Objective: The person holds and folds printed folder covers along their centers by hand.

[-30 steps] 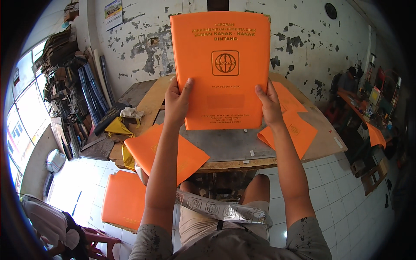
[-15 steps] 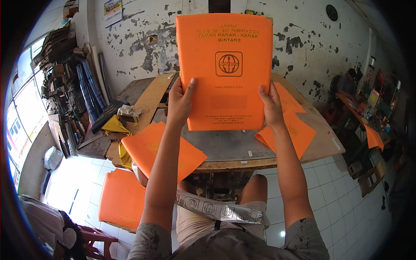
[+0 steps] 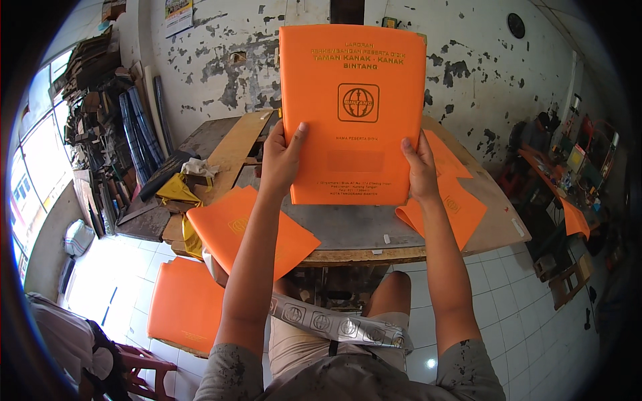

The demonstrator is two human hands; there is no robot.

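An orange folder cover [image 3: 354, 144] with gold print and a boxed globe emblem is held upright above the table, its front facing me. My left hand [image 3: 283, 157] grips its lower left edge, thumb on the front. On the opposite edge my right hand [image 3: 421, 166] does the same. The fingers behind the cover are hidden. Below my left forearm, more orange covers [image 3: 221, 217] lie on the table's near left. Others [image 3: 451, 210] rest beyond my right wrist, one curled at its edge. A strip of silvery foil [image 3: 334, 324] with repeated emblem outlines lies across my lap.
The worktable [image 3: 348, 230] stands before my knees. More orange covers [image 3: 184, 304] are stacked low at the left, near a red stool [image 3: 144, 367]. Yellow material [image 3: 179, 194] lies on the table's left. At far right, a person [image 3: 535, 134] sits by another bench.
The orange cover, still in both hands, has shifted slightly right and down in the picture. My grip looks the same.
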